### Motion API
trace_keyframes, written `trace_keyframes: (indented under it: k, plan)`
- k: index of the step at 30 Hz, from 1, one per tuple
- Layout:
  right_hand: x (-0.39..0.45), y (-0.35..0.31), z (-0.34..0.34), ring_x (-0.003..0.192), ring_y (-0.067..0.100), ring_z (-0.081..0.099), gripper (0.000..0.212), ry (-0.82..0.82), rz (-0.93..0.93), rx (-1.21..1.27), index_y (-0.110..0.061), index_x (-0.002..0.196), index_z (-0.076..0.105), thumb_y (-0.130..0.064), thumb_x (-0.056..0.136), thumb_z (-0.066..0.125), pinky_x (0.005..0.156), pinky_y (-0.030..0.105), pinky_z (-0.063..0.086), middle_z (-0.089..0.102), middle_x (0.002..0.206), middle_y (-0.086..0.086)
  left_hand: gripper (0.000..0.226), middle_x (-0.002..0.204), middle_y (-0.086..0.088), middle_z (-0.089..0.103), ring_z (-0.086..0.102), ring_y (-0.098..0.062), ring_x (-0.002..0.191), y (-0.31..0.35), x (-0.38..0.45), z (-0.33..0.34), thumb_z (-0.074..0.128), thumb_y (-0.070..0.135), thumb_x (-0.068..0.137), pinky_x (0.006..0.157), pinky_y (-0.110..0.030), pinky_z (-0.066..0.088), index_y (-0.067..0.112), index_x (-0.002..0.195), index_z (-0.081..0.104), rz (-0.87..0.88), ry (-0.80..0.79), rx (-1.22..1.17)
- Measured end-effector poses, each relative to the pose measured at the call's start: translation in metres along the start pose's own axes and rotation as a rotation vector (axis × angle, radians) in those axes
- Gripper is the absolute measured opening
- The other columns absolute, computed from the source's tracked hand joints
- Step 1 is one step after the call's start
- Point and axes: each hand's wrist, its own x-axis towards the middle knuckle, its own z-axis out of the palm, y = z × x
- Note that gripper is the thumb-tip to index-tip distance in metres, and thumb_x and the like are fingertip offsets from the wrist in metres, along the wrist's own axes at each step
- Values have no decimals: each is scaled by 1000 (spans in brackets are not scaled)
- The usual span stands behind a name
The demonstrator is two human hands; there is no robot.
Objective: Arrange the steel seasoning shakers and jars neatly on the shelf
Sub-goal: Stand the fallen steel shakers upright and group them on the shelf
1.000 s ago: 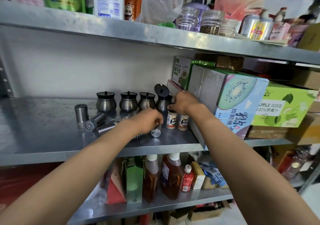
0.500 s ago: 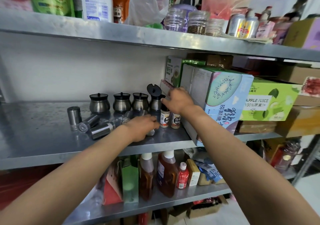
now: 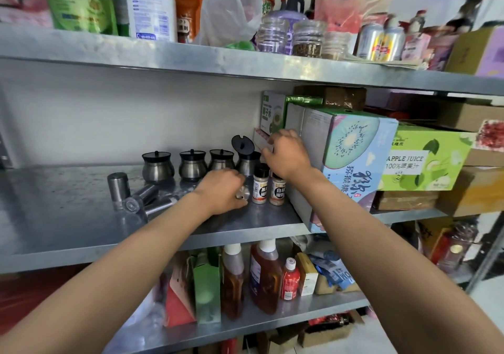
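On the middle steel shelf (image 3: 68, 231), three lidded steel jars (image 3: 191, 165) stand in a row at the back. A fourth jar (image 3: 246, 164) beside them has its black lid flipped up. One steel shaker (image 3: 117, 187) stands upright at the left, and two more shakers (image 3: 143, 197) lie on their sides next to it. My left hand (image 3: 221, 190) is closed over another lying shaker (image 3: 242, 192); only its round end shows. My right hand (image 3: 286, 153) hovers with bent fingers above two small pepper bottles (image 3: 260, 186), holding nothing.
A kiwi drink carton (image 3: 349, 157) stands tight against the pepper bottles on the right, with an apple juice box (image 3: 425, 160) beyond it. Small boxes (image 3: 270, 113) stand behind my right hand. Bottles and bags fill the shelves above and below.
My right hand has lifted off the pepper bottle tops and moved back. My left hand has slid right with the lying shaker, closer to the pepper bottles.
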Motion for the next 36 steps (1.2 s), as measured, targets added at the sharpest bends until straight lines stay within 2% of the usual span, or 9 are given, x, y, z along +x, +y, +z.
trace_keyframes:
  k: [5,9,13,19,22,26,29,33,36]
  plan:
    - [5,-1,-2,124,30,44,39,61,-12,12,-6,124,62,-28,94,50,106,37,36,57,129,14,43,94,-8,68,65,-29,90,-6,8,0,54,60,82,65,-32,43,17,81,56,-184,63,-28]
    - [6,-2,1,123,30,44,38,82,-41,-13,-5,125,62,-24,95,49,105,38,37,58,129,14,52,82,-9,69,65,-28,82,-11,16,3,50,64,83,59,-29,39,18,60,42,-325,61,-72]
    - [10,-5,1,121,29,45,33,97,-38,-4,-4,117,65,-22,96,47,103,37,37,58,126,13,53,70,-3,60,66,-26,80,-13,25,5,48,65,83,58,-28,40,17,63,51,-432,45,-124]
    - [13,-8,6,126,30,42,31,83,-57,-3,-5,120,63,-17,95,49,105,36,35,56,129,14,54,87,-8,70,66,-29,85,-11,37,14,51,66,81,62,-30,43,14,80,64,-488,48,-115]
    - [12,-5,9,125,29,43,30,76,-58,-3,-5,120,62,-13,95,49,104,37,36,57,128,13,55,92,-10,70,66,-31,88,-8,35,21,53,66,80,66,-32,46,12,85,64,-500,59,-124]
    - [11,-4,13,128,29,42,40,63,-50,-5,-4,132,57,-11,94,48,108,37,36,56,133,12,59,89,-12,70,66,-32,86,-7,31,22,49,71,80,65,-32,45,13,75,58,-500,63,-147]
    - [10,-6,14,129,28,43,42,33,-53,1,-5,132,57,-4,91,52,109,36,36,56,135,11,63,88,-11,69,66,-30,83,-7,29,21,39,76,81,62,-31,42,14,72,51,-447,47,-62]
    - [9,-9,15,127,28,44,41,4,-61,-10,-11,122,64,2,83,60,106,35,38,55,139,7,63,93,-12,68,65,-32,88,-13,22,15,24,62,94,62,-33,40,11,87,59,-406,82,-57]
    - [11,-13,20,127,29,47,34,-39,-44,20,-18,114,69,-2,85,59,103,35,41,54,143,7,50,95,-13,67,63,-33,89,-25,15,10,25,47,100,63,-34,42,11,93,59,-383,188,-118]
